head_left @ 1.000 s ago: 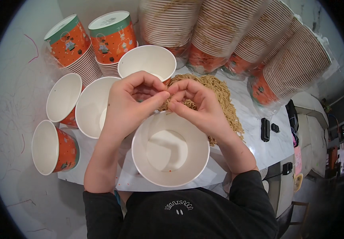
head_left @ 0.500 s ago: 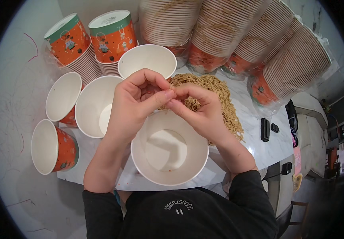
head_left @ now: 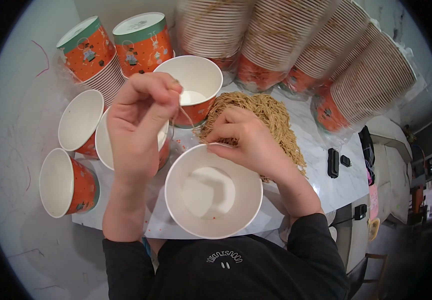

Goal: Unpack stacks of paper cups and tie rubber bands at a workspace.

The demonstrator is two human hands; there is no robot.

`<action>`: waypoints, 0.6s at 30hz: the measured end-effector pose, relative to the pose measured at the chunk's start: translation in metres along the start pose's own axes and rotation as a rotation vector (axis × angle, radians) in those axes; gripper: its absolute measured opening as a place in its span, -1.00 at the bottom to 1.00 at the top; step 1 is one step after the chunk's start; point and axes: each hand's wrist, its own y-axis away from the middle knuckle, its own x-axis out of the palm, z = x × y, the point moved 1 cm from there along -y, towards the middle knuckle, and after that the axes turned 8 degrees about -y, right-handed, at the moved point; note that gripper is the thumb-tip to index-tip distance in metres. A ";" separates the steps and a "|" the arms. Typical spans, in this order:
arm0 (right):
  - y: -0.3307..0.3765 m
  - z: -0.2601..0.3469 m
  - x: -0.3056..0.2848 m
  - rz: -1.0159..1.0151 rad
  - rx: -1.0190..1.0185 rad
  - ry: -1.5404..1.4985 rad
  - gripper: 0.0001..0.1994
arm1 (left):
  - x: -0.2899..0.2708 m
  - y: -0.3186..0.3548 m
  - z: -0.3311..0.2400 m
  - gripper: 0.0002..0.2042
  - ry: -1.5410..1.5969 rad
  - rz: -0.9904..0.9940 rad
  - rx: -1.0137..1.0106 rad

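A large white-lined paper bucket (head_left: pixel 186 200) stands in front of me, its mouth facing up. Raised to the left of it, my left hand (head_left: pixel 146 112) is closed in a pinch on a thin brown cord (head_left: pixel 188 118), which hangs in a curve from the fingers. My right hand (head_left: pixel 241 137) pinches the bucket's far rim, thumb inside and fingers outside; whether cord is also between them is hidden. Just behind that hand lies a heap of tan cords (head_left: pixel 271 115).
Open orange paper buckets (head_left: pixel 87 185) stand or lean on the left, another (head_left: pixel 203 111) behind. Upside-down stacks (head_left: pixel 143 50) rise at the back left, tall plastic-wrapped stacks (head_left: pixel 281 40) at the back right. A small black device (head_left: pixel 333 163) lies on the marble table (head_left: pixel 318 185).
My hands were together above the bucket and have come apart. The left moved left and up with the cord; the right came down to the bucket's rim.
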 end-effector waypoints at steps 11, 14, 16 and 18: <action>0.001 0.003 -0.004 0.075 0.421 -1.493 -0.58 | 0.037 0.016 -0.013 -0.87 -0.102 0.259 -0.386; -0.004 0.004 -0.012 -0.034 0.334 -1.642 -0.63 | 0.036 0.015 -0.016 -0.87 -0.308 0.332 -0.321; 0.001 -0.003 -0.023 -0.086 0.276 -1.805 -0.72 | 0.033 0.011 -0.017 -0.89 -0.463 0.336 -0.470; 0.007 -0.012 -0.034 -0.094 0.212 -1.756 -0.79 | 0.027 0.009 -0.011 -0.90 -0.609 0.337 -0.432</action>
